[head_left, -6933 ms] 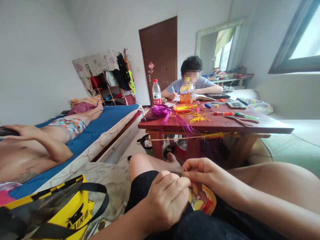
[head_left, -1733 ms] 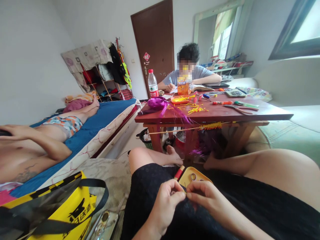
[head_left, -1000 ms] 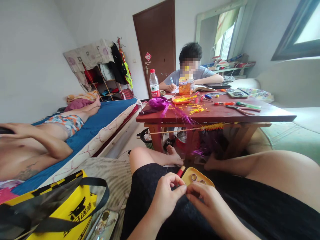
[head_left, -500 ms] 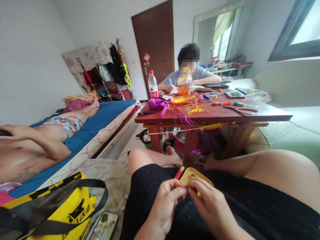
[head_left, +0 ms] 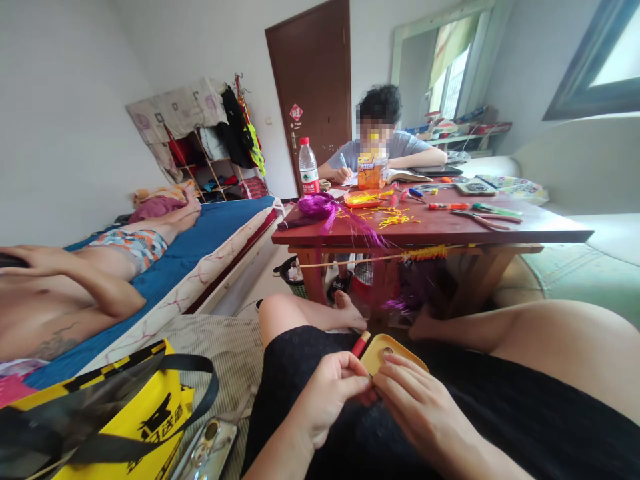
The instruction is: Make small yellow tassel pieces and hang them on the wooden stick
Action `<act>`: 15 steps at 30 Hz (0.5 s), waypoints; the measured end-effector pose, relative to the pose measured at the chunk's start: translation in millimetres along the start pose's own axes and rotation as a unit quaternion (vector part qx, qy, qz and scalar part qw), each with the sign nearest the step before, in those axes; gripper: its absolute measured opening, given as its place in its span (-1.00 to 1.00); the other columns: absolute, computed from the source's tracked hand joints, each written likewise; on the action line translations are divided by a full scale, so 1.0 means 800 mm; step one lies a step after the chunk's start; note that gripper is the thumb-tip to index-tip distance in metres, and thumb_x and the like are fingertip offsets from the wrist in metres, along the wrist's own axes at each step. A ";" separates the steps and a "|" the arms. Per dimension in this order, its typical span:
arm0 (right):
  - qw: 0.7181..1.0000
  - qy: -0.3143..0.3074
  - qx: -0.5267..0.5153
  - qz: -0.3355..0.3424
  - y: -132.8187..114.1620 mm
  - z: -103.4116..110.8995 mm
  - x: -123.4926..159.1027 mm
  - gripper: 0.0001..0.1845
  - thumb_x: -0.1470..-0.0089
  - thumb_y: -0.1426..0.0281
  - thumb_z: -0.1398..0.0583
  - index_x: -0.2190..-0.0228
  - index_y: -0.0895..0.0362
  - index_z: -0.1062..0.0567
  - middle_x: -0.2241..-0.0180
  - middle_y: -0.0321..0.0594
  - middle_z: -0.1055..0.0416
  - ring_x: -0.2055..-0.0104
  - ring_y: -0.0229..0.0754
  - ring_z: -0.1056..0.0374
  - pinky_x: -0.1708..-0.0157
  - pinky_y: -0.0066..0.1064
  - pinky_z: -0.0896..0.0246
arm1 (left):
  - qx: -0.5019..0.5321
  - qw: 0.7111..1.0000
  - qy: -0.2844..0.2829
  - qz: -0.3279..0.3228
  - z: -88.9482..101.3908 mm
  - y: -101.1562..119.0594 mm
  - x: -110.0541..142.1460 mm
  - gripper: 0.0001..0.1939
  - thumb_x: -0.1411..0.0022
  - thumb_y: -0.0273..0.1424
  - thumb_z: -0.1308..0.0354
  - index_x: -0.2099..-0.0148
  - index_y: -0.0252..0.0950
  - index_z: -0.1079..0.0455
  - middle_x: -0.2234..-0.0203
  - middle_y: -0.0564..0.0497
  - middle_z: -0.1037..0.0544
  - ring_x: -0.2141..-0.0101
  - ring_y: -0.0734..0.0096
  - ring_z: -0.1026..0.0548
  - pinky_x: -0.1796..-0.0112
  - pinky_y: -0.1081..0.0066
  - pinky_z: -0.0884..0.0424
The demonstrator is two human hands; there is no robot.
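Note:
Above my lap, my left hand (head_left: 336,390) is closed in a pinch, thumb against forefinger. Close against it, my right hand (head_left: 417,399) pinches too, the fingertips of both hands almost touching. Whatever lies between the fingertips is too small to make out. Just beyond the hands a shallow yellow tray (head_left: 407,351) rests on the dark cloth (head_left: 295,400) over my lap, partly covered by my right hand. A small ring-shaped item (head_left: 387,351) shows in the tray. Left of the tray lies a red stick-like piece (head_left: 361,344) with a pale tip.
Ahead stands a red-brown table (head_left: 320,230) with purple strands (head_left: 317,207), yellow pieces (head_left: 399,218), pliers (head_left: 487,219) and a bottle (head_left: 309,168). A thin stick (head_left: 345,261) runs along its front. Someone (head_left: 415,150) writes behind it; another person (head_left: 75,287) lies on the bed. A yellow bag (head_left: 155,413) sits at left.
My hands stay together over the lap. The right fingers have closed in and lie flatter over the tray. The view has shifted slightly.

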State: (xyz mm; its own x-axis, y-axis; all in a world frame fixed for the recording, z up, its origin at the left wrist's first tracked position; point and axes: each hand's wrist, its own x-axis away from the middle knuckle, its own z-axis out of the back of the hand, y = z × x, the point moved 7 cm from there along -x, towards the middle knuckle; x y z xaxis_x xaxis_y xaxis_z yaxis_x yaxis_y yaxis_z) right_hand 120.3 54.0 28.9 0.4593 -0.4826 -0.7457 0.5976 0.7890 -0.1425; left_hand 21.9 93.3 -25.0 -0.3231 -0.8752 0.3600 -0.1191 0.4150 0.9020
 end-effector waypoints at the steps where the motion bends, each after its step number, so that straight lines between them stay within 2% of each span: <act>1: 1.000 -0.002 0.001 -0.004 0.000 0.000 0.000 -0.63 -0.16 0.55 0.11 0.49 0.15 -0.42 0.52 -0.21 -0.47 0.44 -0.24 -0.43 0.16 -0.40 -0.33 | 0.004 1.000 -0.006 0.001 0.000 0.001 -0.001 -0.79 0.17 -0.43 -0.26 0.48 -0.36 -0.27 0.68 0.07 -0.45 0.58 0.52 -0.38 0.46 0.50 -0.20; 5: 1.000 -0.005 0.001 -0.018 0.001 0.003 -0.002 -0.61 -0.17 0.54 0.11 0.52 0.13 -0.42 0.50 -0.20 -0.48 0.46 -0.25 -0.43 0.16 -0.42 -0.33 | 0.037 0.999 -0.020 0.022 0.000 -0.004 -0.003 -0.67 0.22 -0.39 -0.33 0.38 -0.38 -0.30 0.68 0.05 -0.48 0.61 0.54 -0.38 0.48 0.51 -0.22; 7: 1.000 -0.003 0.000 -0.018 0.001 0.004 -0.002 -0.61 -0.17 0.54 0.11 0.51 0.12 -0.42 0.50 -0.20 -0.49 0.46 -0.25 -0.43 0.17 -0.43 -0.33 | 0.050 0.998 -0.029 0.038 0.000 -0.008 -0.003 -0.65 0.25 -0.38 -0.35 0.40 -0.40 -0.32 0.68 0.04 -0.47 0.61 0.55 -0.38 0.48 0.52 -0.23; 11: 0.999 0.012 -0.017 -0.030 0.002 0.004 0.001 -0.68 -0.16 0.55 0.09 0.39 0.14 -0.43 0.48 -0.20 -0.49 0.44 -0.24 -0.44 0.17 -0.42 -0.32 | 0.050 0.996 -0.039 0.069 -0.001 -0.013 -0.003 -0.70 0.27 -0.40 -0.35 0.49 -0.39 -0.30 0.68 0.04 -0.45 0.61 0.55 -0.38 0.48 0.53 -0.25; 15: 0.996 -0.009 -0.064 -0.062 0.006 -0.004 0.004 -0.75 -0.13 0.54 0.05 0.38 0.14 -0.40 0.46 -0.19 -0.47 0.41 -0.21 -0.42 0.19 -0.35 -0.32 | 0.052 0.996 -0.023 0.068 0.002 -0.015 -0.004 -0.79 0.24 -0.47 -0.28 0.50 -0.37 -0.30 0.66 0.14 -0.35 0.59 0.59 -0.31 0.48 0.53 -0.24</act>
State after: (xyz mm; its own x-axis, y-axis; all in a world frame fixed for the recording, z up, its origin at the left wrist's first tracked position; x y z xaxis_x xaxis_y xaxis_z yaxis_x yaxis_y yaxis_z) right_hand 122.7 57.7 23.6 0.3995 -0.5859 -0.7050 0.5629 0.7638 -0.3158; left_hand 23.0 91.7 -37.5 -0.3861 -0.7976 0.4635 -0.1666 0.5544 0.8154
